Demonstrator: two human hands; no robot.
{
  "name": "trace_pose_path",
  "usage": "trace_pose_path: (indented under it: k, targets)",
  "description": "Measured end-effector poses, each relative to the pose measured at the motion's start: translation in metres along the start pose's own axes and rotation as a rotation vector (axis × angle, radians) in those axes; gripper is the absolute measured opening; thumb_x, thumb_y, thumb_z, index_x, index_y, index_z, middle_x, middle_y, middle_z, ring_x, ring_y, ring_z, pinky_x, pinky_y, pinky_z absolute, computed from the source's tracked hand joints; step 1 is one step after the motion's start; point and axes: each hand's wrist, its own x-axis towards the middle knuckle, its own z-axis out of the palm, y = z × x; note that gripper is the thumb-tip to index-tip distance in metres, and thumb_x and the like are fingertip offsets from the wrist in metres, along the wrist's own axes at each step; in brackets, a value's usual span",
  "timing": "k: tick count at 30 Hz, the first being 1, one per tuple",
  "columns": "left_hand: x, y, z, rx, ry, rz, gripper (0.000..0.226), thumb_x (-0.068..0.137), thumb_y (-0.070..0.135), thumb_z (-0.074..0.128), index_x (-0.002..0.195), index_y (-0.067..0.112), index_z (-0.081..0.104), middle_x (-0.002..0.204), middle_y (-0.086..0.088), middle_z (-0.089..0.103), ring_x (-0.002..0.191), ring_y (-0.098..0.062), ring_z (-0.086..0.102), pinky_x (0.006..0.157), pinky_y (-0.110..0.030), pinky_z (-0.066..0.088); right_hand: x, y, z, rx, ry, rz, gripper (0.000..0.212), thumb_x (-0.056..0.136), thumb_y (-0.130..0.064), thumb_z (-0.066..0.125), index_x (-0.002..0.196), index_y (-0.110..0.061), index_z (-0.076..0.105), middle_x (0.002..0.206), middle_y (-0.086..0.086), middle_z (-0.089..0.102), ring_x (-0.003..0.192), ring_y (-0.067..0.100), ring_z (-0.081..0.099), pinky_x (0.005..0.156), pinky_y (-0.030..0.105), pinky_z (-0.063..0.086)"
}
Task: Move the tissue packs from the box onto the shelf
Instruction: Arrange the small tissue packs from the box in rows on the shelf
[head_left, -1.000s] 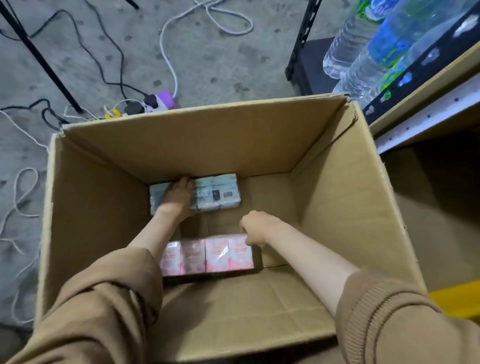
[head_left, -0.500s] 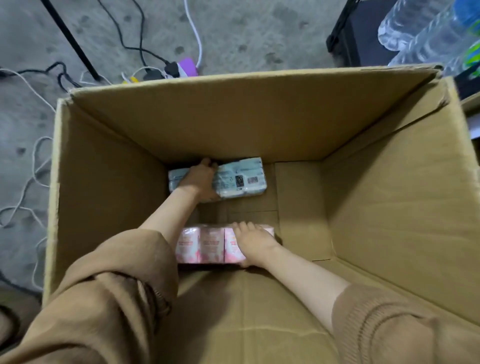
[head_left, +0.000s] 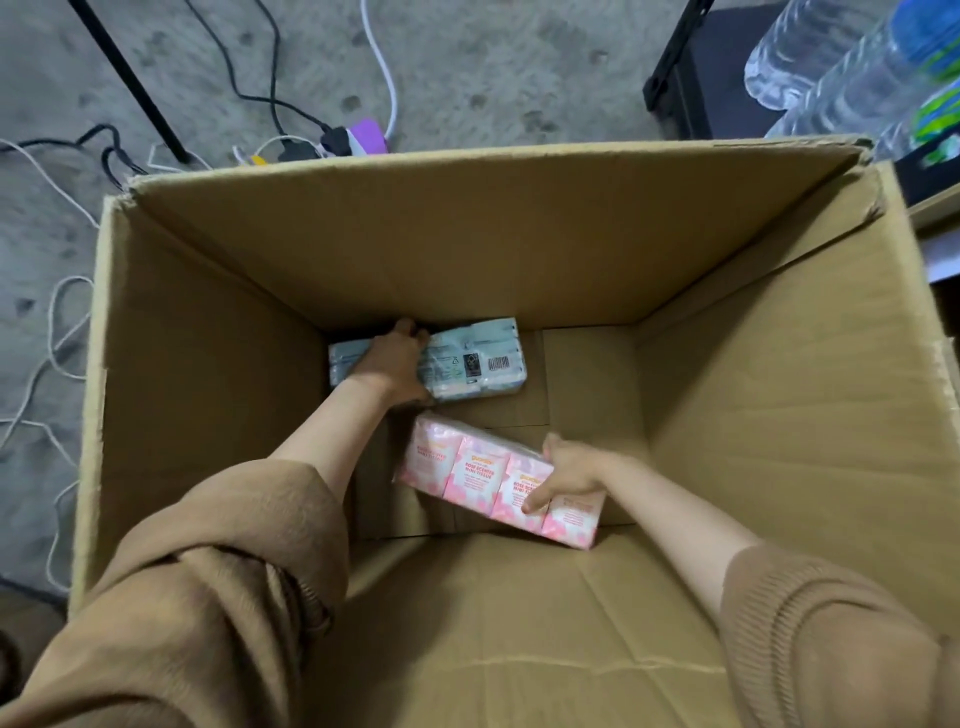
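Now, deep in the box (head_left: 467, 249), the left hand (head_left: 395, 364) clamps the far blue pack (head_left: 478, 364), the right hand (head_left: 569, 475) grips the tilted near pink pack (head_left: 467, 470); both need lifting clear to the shelf.

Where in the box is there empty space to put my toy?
The right half of the box floor is bare, between the right wall and both packs. The left is crowded: left hand on the blue pack, right hand gripping the pink pack.
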Motion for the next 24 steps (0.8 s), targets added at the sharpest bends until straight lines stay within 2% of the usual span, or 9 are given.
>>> trace_pose_path:
  k: [3, 4, 6, 9, 12, 14, 18, 20, 24]
  targets:
    - [0.0, -0.001, 0.0, 0.001, 0.005, 0.001, 0.08, 0.07, 0.024, 0.076, 0.137, 0.008, 0.036, 0.144, -0.014, 0.032, 0.122, -0.037, 0.048, 0.103, -0.036, 0.04, -0.004, -0.003, -0.004, 0.166, -0.028, 0.022, 0.098, 0.069, -0.036, 0.078, 0.142, -0.008, 0.02, 0.143, 0.01, 0.041, 0.118, 0.024, 0.05, 0.095, 0.031, 0.042]
    - [0.0, -0.001, 0.0, -0.002, 0.007, 0.001, 0.08, 0.069, 0.024, 0.076, 0.137, 0.008, 0.037, 0.143, -0.014, 0.032, 0.121, -0.037, 0.048, 0.103, -0.035, 0.04, -0.005, -0.005, -0.007, 0.206, -0.052, 0.024, 0.096, 0.068, -0.035, 0.079, 0.142, -0.011, 0.023, 0.14, 0.009, 0.045, 0.115, 0.024, 0.055, 0.095, 0.032, 0.045]
    - [0.0, -0.001, 0.001, -0.012, 0.008, -0.002, 0.08, 0.069, 0.023, 0.076, 0.137, 0.008, 0.037, 0.143, -0.014, 0.032, 0.121, -0.037, 0.048, 0.103, -0.035, 0.04, -0.01, -0.012, -0.009, 0.225, -0.116, 0.003, 0.076, 0.069, -0.032, 0.078, 0.132, -0.008, 0.042, 0.129, 0.01, 0.059, 0.105, 0.025, 0.064, 0.09, 0.035, 0.051]
    - [0.001, -0.002, 0.001, -0.012, 0.006, -0.008, 0.083, 0.069, 0.023, 0.076, 0.139, 0.008, 0.034, 0.145, -0.013, 0.03, 0.124, -0.036, 0.046, 0.105, -0.034, 0.039, -0.02, -0.021, -0.015, 0.156, -0.106, -0.05, 0.057, 0.069, -0.031, 0.077, 0.117, -0.007, 0.058, 0.116, 0.009, 0.067, 0.1, 0.025, 0.067, 0.085, 0.035, 0.054]
    - [0.003, -0.003, 0.001, 0.012, 0.002, -0.009, 0.084, 0.069, 0.023, 0.076, 0.14, 0.007, 0.034, 0.145, -0.014, 0.03, 0.124, -0.036, 0.045, 0.105, -0.035, 0.038, -0.035, -0.024, -0.038, 0.041, -0.085, -0.037, 0.056, 0.068, -0.032, 0.077, 0.113, -0.004, 0.06, 0.106, 0.008, 0.068, 0.086, 0.022, 0.065, 0.078, 0.032, 0.052]
    - [0.003, -0.003, 0.002, 0.026, -0.007, -0.014, 0.085, 0.068, 0.024, 0.077, 0.14, 0.007, 0.034, 0.144, -0.014, 0.03, 0.124, -0.036, 0.045, 0.104, -0.036, 0.039, -0.053, -0.021, -0.058, 0.006, -0.144, 0.026, 0.051, 0.071, -0.034, 0.075, 0.109, -0.003, 0.061, 0.098, 0.006, 0.069, 0.083, 0.021, 0.065, 0.081, 0.032, 0.053]
    - [0.002, 0.0, 0.0, 0.053, -0.04, -0.025, 0.085, 0.069, 0.026, 0.078, 0.14, 0.008, 0.033, 0.144, -0.014, 0.029, 0.125, -0.035, 0.044, 0.104, -0.037, 0.039, -0.098, -0.012, -0.093, -0.035, -0.209, 0.172, 0.029, 0.076, -0.039, 0.071, 0.081, -0.014, 0.058, 0.083, 0.0, 0.067, 0.075, 0.015, 0.064, 0.08, 0.028, 0.051]
    - [-0.001, 0.003, -0.002, 0.071, -0.062, -0.028, 0.084, 0.069, 0.026, 0.078, 0.139, 0.009, 0.035, 0.143, -0.014, 0.03, 0.124, -0.035, 0.045, 0.103, -0.037, 0.039, -0.122, -0.008, -0.103, -0.024, -0.192, 0.207, 0.028, 0.075, -0.041, 0.07, 0.078, -0.016, 0.058, 0.082, 0.0, 0.067, 0.074, 0.015, 0.064, 0.084, 0.029, 0.049]
    - [-0.012, 0.006, -0.001, 0.038, -0.101, -0.057, 0.082, 0.067, 0.027, 0.08, 0.137, 0.013, 0.04, 0.142, -0.012, 0.032, 0.122, -0.033, 0.047, 0.098, -0.037, 0.047, -0.158, -0.001, -0.107, 0.054, -0.06, 0.212, 0.03, 0.072, -0.043, 0.072, 0.075, -0.015, 0.06, 0.076, 0.001, 0.069, 0.069, 0.016, 0.064, 0.074, 0.028, 0.049]
